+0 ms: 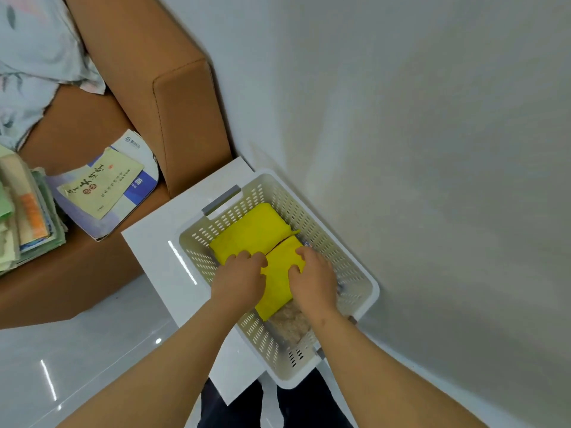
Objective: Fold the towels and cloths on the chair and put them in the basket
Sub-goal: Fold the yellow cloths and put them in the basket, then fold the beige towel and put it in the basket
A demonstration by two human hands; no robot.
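**A:** How will the yellow cloth [278, 274] handle?

**B:** It looks soft, light and floppy. It's in the basket [352, 273], touching the second yellow cloth [250, 233], over a beige towel [292, 324]. The left hand [239, 279] and right hand [313, 281] each curl a grip round its side edges.

**A:** Is there room?

**B:** It's snug. The room wall [432, 149] is close on the right and the chair [173, 118] is on the left.

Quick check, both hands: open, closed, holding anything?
Left hand: fingers curled on the nearer yellow cloth.
Right hand: grips the same cloth.
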